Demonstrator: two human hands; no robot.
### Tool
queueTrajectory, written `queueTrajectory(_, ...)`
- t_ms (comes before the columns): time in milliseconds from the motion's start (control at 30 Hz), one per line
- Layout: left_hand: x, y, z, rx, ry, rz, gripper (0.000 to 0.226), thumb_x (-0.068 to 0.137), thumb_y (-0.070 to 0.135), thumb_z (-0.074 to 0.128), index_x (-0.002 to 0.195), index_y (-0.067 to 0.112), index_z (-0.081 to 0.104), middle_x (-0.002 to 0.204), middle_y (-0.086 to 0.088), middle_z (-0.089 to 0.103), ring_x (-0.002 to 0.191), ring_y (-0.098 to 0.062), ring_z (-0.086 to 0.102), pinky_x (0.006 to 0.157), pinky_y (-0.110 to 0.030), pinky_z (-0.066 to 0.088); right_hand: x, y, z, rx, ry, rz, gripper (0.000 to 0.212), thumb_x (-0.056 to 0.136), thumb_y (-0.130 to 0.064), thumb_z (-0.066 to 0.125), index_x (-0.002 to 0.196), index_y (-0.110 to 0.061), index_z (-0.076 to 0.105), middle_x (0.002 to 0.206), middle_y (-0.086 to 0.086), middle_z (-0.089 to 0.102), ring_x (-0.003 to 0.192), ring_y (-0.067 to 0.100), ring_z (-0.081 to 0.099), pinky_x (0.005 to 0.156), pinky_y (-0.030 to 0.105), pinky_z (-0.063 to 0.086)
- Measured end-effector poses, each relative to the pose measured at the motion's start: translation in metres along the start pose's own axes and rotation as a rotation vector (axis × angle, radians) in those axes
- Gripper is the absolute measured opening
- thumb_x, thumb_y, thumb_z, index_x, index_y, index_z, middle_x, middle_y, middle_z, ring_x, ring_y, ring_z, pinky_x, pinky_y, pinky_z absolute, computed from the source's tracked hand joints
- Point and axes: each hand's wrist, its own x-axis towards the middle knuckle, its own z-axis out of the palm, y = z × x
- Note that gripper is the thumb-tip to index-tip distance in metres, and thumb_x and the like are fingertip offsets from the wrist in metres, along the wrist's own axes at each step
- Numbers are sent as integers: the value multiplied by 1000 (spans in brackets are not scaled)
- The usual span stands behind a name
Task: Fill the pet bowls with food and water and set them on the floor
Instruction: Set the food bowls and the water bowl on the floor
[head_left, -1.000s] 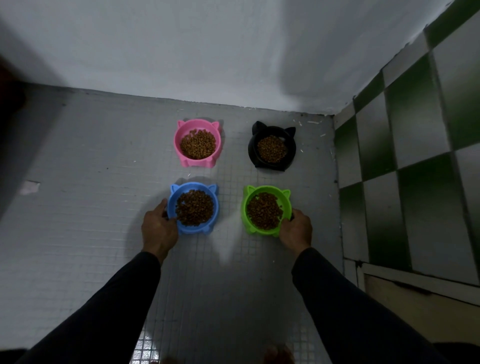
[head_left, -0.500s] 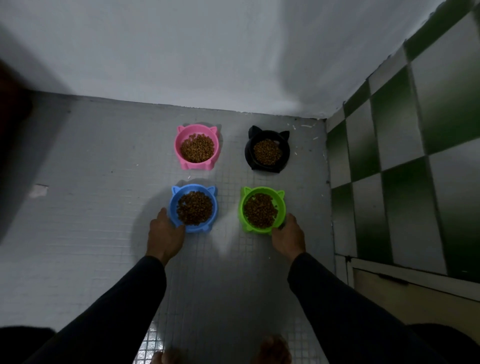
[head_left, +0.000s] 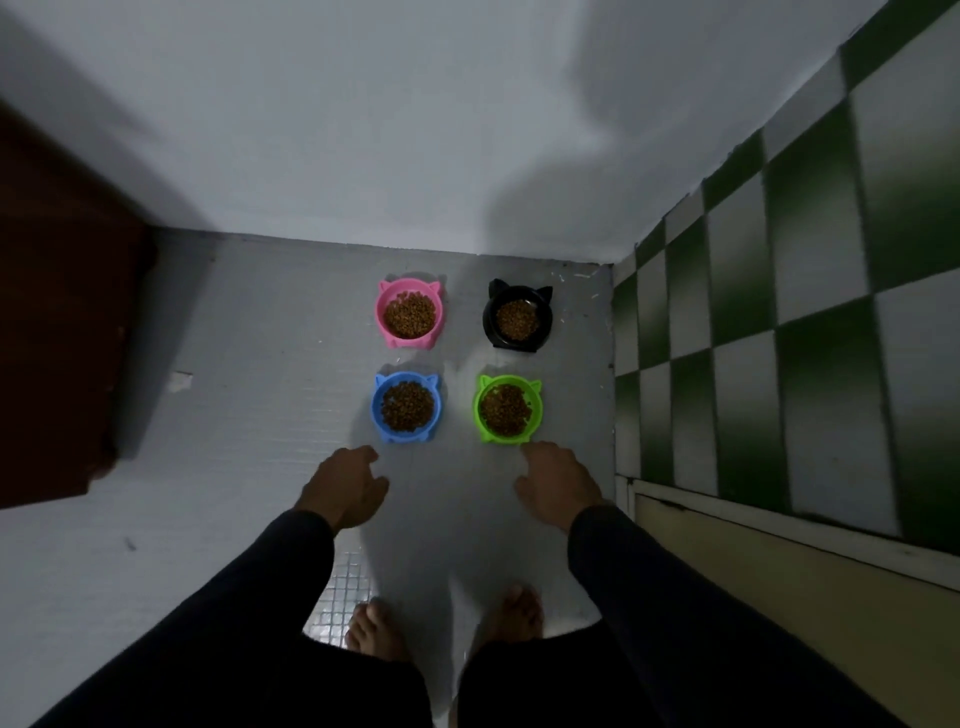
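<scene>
a: bowls sat four in a square on the tiled floor (head_left: 260, 415), near the corner: the pink bowl (head_left: 410, 313) and black bowl (head_left: 517, 318) at the back by the white wall (head_left: 415, 130), the blue bowl (head_left: 407, 407) and green bowl (head_left: 507, 410) in front. each held brown kibble.

b: and the hands?

a: both were off the bowls. the left hand (head_left: 345, 486) hung just short of the blue bowl, its fingers loosely curled and holding nothing. the right hand (head_left: 556, 483) was the same, with one fingertip close to the green bowl's near rim; i could not tell if it touched.

b: so what could have gone wrong?

a: mostly the water. none showed in any bowl, so i judged that part of the task undone. kibble filled all four, so water poured in would have soaked the food.

b: anything nearer to hand?

a: the bare feet (head_left: 374, 634) stood not far behind the front pair. a careless step forward could have kicked the blue or green bowl and scattered kibble over the tiles. a brush of that right fingertip could have nudged the light green bowl out of line, too.
</scene>
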Motion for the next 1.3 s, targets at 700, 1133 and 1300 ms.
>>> queueTrajectory(700, -343, 98, -227, 315, 65, 144, 55, 102, 49, 54, 150, 25, 44, 143, -8, 55, 123, -24, 57, 100, -37, 51, -337, -117, -238, -69, 104, -63, 26, 95, -30, 53, 114, -15, 63, 121, 9, 63, 108, 28, 60, 94, 36, 51)
queueTrajectory(1133, -450, 199, -326, 392, 223, 333, 53, 103, 47, 55, 148, 19, 50, 149, -7, 55, 132, -25, 54, 109, -38, 45, -451, -115, -353, -70, 381, -83, 23, 91, -25, 52, 109, -16, 61, 118, 8, 63, 106, 29, 61, 76, 32, 45)
queueTrajectory(1300, -482, 225, -350, 383, 334, 411, 61, 103, 49, 54, 156, 22, 39, 157, -6, 46, 141, -26, 46, 115, -44, 41, -485, -117, -376, -14, 493, -93, 28, 93, -27, 52, 115, -16, 64, 116, 6, 65, 107, 28, 61, 93, 37, 51)
